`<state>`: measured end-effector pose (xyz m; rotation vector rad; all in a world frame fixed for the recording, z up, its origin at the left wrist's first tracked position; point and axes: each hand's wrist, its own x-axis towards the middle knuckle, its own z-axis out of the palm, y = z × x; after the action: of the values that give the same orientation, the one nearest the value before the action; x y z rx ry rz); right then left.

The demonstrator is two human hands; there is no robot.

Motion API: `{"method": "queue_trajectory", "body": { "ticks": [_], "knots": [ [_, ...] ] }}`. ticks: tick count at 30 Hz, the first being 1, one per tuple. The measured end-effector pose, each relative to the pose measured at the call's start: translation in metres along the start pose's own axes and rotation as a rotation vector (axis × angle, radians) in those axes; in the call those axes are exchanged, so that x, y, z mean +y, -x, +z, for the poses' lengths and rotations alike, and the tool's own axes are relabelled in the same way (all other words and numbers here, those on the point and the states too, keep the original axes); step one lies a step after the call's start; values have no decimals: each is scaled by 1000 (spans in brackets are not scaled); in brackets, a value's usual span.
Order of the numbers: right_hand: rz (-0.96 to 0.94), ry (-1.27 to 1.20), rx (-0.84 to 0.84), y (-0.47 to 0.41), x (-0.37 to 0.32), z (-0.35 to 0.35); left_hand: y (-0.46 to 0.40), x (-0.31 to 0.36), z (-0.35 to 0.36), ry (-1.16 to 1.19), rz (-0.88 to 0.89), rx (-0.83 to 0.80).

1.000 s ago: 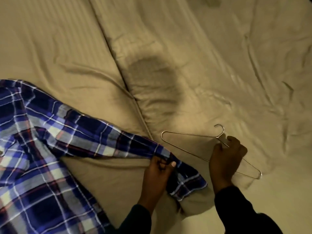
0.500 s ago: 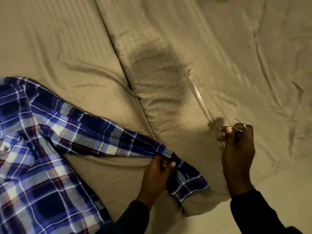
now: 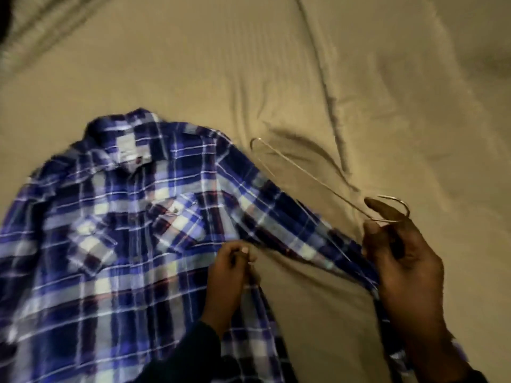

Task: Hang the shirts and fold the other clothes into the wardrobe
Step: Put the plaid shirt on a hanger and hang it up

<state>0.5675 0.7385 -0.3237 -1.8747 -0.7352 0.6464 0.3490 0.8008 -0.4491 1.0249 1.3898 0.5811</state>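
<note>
Plaid shirt [image 3: 132, 230] lies front-up on the tan bedsheet [image 3: 359, 78], collar toward the far side, one sleeve stretched to the right. Left hand [image 3: 229, 277] pinches the fabric at the side seam just below the armpit. Right hand [image 3: 401, 261] holds the wire hanger [image 3: 318, 181] by its hook end, fingers curled round the wire; the hanger's far end sits beside the shoulder, apparently clear of the cloth — blur prevents certainty. Judged step: loading the hanger. Recommended practice: open the collar, feed one hanger arm into a shoulder, then the other, and keep the hook centred — a snagged wire could drag the fabric.
</note>
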Motion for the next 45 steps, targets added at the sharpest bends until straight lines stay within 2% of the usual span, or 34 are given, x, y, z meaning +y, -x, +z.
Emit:
{"method": "queue_trajectory", "body": {
  "ticks": [2, 5, 9, 13, 17, 20, 24, 26, 30, 35, 40, 43, 45],
  "knots": [
    [-66, -19, -144, 11, -18, 49, -17, 3, -62, 48, -1, 117],
    [-185, 67, -238, 20, -35, 124, -45, 5, -146, 18, 27, 226],
    [-264, 168, -258, 22, -47, 221, -81, 14, -227, -35, 19, 272],
    [-268, 200, -238, 22, -50, 293, -118, 30, -271, -104, 83, 242],
    [-276, 265, -234, 11, -51, 331, -164, 45, -294, -173, 160, 319],
    [-354, 331, -226, -6, -60, 342, -198, 67, -299, -159, 191, 403],
    [-472, 495, -247, -31, -81, 353, -237, 86, -302, -278, 25, 437],
    [-509, 573, -258, -45, -91, 362, -246, 87, -305, -324, 7, 433],
    [-560, 657, -315, -73, -117, 389, -234, 91, -304, -353, 166, 451],
    [-587, 567, -489, -93, -139, 448, -218, 88, -318, -241, 298, 355],
    [-666, 483, -499, -85, -106, 514, -220, 84, -324, -268, 347, 380],
    [-633, 375, -491, -85, -88, 530, -221, 86, -320, -413, 390, 479],
    [-666, 346, -477, -86, -85, 529, -219, 91, -315, -559, 518, 626]
  ]
}}
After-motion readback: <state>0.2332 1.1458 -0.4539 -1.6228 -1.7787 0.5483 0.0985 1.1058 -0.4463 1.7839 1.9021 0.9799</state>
